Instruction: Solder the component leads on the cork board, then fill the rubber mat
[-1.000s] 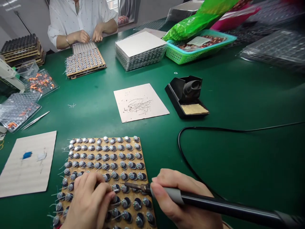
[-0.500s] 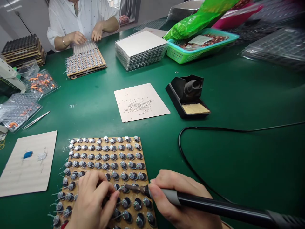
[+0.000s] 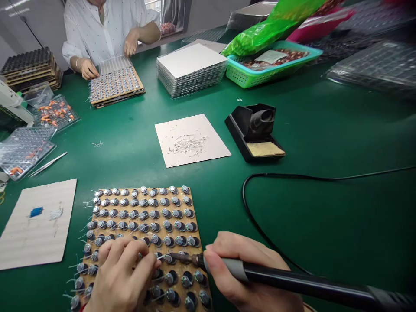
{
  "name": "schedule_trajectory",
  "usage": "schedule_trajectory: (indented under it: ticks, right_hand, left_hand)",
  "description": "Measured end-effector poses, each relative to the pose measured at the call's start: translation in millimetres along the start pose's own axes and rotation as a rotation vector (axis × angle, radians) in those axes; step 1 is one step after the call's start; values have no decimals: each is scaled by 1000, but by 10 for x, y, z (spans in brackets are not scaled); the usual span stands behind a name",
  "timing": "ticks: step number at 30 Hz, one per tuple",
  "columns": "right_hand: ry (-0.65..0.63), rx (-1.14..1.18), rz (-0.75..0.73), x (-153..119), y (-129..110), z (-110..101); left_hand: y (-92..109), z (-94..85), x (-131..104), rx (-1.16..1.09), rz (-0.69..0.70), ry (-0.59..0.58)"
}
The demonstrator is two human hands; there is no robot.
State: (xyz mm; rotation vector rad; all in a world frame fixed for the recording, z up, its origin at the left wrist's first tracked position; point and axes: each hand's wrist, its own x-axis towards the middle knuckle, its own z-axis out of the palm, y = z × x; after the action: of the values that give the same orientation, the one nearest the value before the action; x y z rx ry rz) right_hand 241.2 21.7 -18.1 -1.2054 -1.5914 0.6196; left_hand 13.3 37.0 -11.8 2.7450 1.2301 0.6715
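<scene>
A soldering iron point(image 3: 260, 277) lies in my right hand point(image 3: 247, 268), which is closed around its grey grip. Its dark tip rests at a small round silver component point(image 3: 169, 259) on a brown board point(image 3: 191, 219). My left hand point(image 3: 125, 273) hovers over the board with thumb and forefinger pinched on a thin white wire point(image 3: 160, 257). The wire's end meets the same component beside the iron's tip. Rows of similar round components fill the board, and thin wires stick out along its left side. My left hand hides part of the lower rows.
Behind the board lie a card with wire scraps point(image 3: 208, 156) and a black iron stand with a yellow sponge point(image 3: 264, 149). The iron's black cable point(image 3: 243, 195) loops at right. At left are a card with short wires point(image 3: 19, 242) and tweezers point(image 3: 48, 164). A co-worker point(image 3: 107, 39) sits opposite.
My left thumb and forefinger have shifted slightly, still on the wire at the component. The iron's tip stays there. Across the table, the co-worker's hand with the bracelet has moved left and down.
</scene>
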Motion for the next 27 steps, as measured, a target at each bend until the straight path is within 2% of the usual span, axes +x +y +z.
schedule_trajectory:
  ticks: [4, 8, 14, 27]
  right_hand:
    - [8, -12, -7, -11, -1, 4]
    - [9, -31, -11, -8, 2, 16]
    - [7, -36, -20, 13, -8, 12]
    - [-3, -47, -19, 6, 13, 17]
  left_hand:
    - [-35, 44, -55, -67, 20, -13]
    - [-45, 77, -106, -79, 52, 40]
    - [-42, 70, -91, -89, 53, 9]
    - [-42, 87, -101, -81, 45, 22]
